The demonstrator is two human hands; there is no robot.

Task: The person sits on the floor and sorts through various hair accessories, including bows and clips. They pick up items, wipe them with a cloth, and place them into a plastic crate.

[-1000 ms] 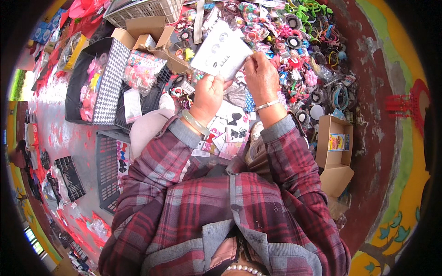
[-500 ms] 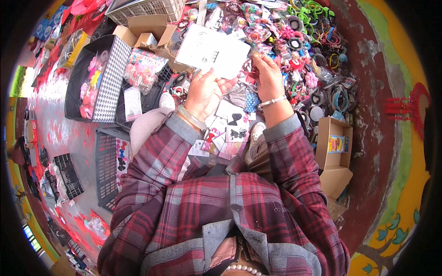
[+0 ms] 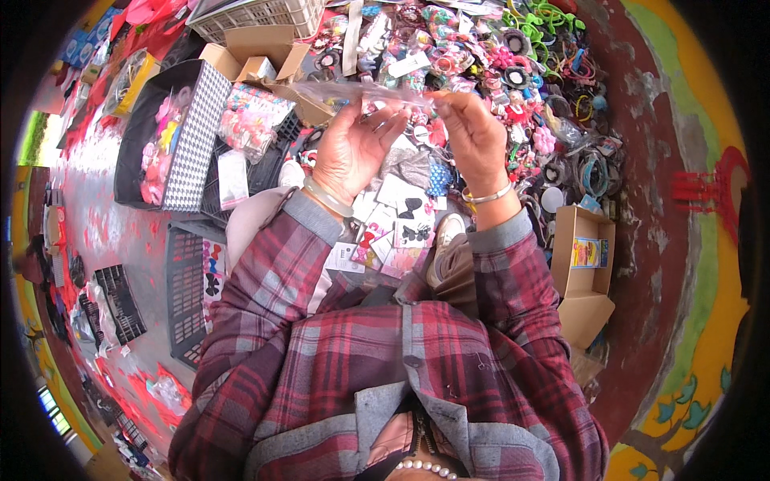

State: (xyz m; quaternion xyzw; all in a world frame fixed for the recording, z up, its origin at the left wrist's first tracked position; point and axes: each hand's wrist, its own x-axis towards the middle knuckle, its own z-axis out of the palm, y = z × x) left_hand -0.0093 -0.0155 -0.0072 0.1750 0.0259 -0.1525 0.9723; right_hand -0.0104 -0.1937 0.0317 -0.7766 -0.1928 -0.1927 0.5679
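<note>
A clear plastic bag (image 3: 377, 94) stretches across in front of me, tilted so that I see it nearly edge-on; its contents are hard to make out. My right hand (image 3: 473, 140) pinches the bag's right end between thumb and fingers. My left hand (image 3: 353, 148) is palm up with its fingers stretched out, the fingertips at the bag's lower side. Below the hands lie several white cards with hair bows (image 3: 413, 220), between my shoes. A grey cloth-like item (image 3: 407, 167) and a blue dotted piece (image 3: 439, 178) are just beyond them.
A large heap of hair accessories (image 3: 513, 88) spreads ahead and right. An open cardboard box (image 3: 565, 268) stands at right. On the left are a houndstooth bin (image 3: 192, 140), a bag of pink items (image 3: 250, 120), a dark crate (image 3: 186, 297) and an open carton (image 3: 269, 48). A pale crate (image 3: 261, 18) stands beyond.
The white flat package that faced me is now tipped, showing as a thin see-through bag. My right hand has turned and moved slightly right; my left fingers have spread out.
</note>
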